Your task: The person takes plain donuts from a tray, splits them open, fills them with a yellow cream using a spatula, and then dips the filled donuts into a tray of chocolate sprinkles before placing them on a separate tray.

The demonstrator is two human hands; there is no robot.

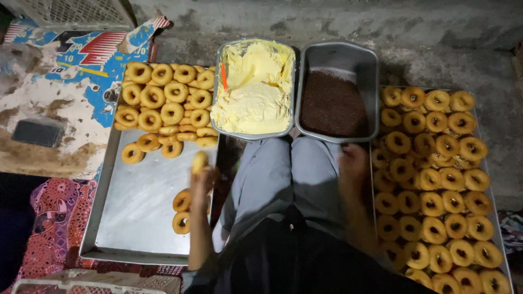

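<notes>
A doughnut sits gripped in the left hand above the steel tray; the right hand, blurred, touches the full tray's edge, grip unclear; beyond stand tubs of cream and chocolate sprinkles.

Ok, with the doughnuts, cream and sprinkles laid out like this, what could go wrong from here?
The plain ring doughnut in the left hand sits high in the fingers, over bare metal tray; it might slip. The right hand looks blurred beside the grey tin of dark sprinkles and could knock it.
</notes>
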